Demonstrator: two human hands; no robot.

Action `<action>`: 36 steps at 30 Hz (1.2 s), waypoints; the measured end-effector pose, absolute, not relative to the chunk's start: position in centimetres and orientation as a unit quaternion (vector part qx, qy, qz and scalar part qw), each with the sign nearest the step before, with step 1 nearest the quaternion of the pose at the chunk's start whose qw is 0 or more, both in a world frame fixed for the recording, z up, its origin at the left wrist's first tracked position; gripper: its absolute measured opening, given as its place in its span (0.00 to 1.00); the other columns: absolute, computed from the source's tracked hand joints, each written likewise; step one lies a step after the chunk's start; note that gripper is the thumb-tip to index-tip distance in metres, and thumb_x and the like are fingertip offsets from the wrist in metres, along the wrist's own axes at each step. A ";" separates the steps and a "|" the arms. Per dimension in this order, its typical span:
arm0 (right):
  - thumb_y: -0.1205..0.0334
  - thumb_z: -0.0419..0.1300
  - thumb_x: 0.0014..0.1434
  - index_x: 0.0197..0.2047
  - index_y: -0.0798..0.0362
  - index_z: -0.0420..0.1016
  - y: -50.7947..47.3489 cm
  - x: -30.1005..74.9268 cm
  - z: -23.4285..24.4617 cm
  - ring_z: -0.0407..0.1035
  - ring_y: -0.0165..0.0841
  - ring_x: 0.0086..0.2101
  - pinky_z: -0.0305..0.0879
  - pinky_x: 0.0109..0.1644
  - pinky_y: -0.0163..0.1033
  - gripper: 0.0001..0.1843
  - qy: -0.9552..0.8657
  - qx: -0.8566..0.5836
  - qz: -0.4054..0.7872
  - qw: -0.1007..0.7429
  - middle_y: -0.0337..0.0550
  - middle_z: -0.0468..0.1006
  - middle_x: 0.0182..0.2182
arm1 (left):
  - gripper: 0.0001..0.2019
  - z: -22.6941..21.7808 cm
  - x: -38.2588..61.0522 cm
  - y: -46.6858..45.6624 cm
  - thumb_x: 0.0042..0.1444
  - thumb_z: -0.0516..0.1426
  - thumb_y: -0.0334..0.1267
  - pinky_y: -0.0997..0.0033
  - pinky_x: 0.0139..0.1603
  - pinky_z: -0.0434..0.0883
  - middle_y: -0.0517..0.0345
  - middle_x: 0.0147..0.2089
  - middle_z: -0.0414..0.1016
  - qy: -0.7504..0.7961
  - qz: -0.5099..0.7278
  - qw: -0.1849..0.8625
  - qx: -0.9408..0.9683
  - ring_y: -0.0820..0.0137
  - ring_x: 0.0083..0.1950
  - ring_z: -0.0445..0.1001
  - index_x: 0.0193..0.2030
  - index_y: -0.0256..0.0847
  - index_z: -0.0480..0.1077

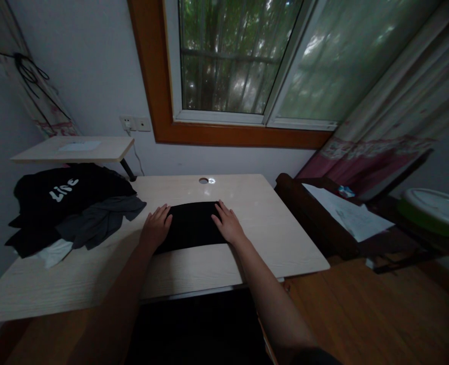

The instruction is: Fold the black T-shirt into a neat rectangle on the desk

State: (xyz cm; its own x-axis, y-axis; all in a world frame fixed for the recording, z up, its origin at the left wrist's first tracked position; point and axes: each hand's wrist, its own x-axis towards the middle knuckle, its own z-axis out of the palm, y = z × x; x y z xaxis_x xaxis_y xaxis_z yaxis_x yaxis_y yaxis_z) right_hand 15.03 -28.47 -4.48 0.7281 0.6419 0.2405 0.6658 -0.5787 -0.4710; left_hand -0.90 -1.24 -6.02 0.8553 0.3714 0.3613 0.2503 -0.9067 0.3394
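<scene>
A black folded cloth (pixel 194 225), looking like a garment, lies flat on the pale wooden table (pixel 285 248). My left hand (pixel 157 227) rests over its left edge, fingers stretched out and pointing away from me. On the opposite edge lies my right hand (pixel 227 223), its fingers spread flat over the cloth. Neither hand grips the fabric. The cloth's exact kind cannot be made out in its folded state.
At the left, a heap of clothes has a black shirt (pixel 62 195) with white lettering, a dark grey garment (pixel 102 218) and a white cloth (pixel 57 252). Above it stands a raised shelf (pixel 113 144). Right of the table is a dark brown piece of furniture (pixel 304 213) bearing a white sheet (pixel 346 213).
</scene>
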 end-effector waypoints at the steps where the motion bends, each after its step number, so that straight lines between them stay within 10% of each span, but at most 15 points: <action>1: 0.46 0.48 0.73 0.74 0.46 0.59 -28.5 15.1 -4.5 0.53 0.41 0.71 0.46 0.75 0.57 0.31 -0.367 -0.888 -0.022 0.277 0.48 0.51 0.75 | 0.25 -6.0 -1.1 -1.1 0.71 0.44 0.45 0.40 0.73 0.56 0.48 0.73 0.64 0.172 0.217 0.138 0.951 0.52 0.73 0.63 0.70 0.42 0.65; 14: 0.58 0.48 0.70 0.55 0.54 0.80 -31.4 17.8 -5.7 0.72 0.42 0.56 0.64 0.66 0.49 0.22 -0.306 -0.877 -0.110 0.354 0.52 0.81 0.53 | 0.24 -6.9 -2.6 1.9 0.67 0.44 0.38 0.53 0.70 0.64 0.47 0.61 0.77 0.238 0.280 0.238 0.899 0.59 0.66 0.71 0.65 0.37 0.68; 27: 0.49 0.50 0.70 0.53 0.51 0.81 -31.3 17.5 -5.4 0.73 0.44 0.51 0.67 0.60 0.50 0.23 -0.300 -0.870 -0.100 0.378 0.49 0.83 0.48 | 0.17 -6.0 -2.8 1.4 0.63 0.54 0.49 0.55 0.58 0.69 0.53 0.41 0.78 0.221 0.318 0.234 0.892 0.61 0.42 0.75 0.52 0.42 0.73; 36: 0.42 0.52 0.69 0.43 0.51 0.80 -31.3 17.4 -5.3 0.73 0.43 0.45 0.67 0.54 0.48 0.23 -0.310 -0.857 -0.102 0.398 0.49 0.82 0.41 | 0.26 -4.9 -3.5 0.7 0.58 0.59 0.51 0.65 0.42 0.73 0.59 0.39 0.74 0.198 0.272 0.371 0.866 0.68 0.36 0.72 0.60 0.43 0.68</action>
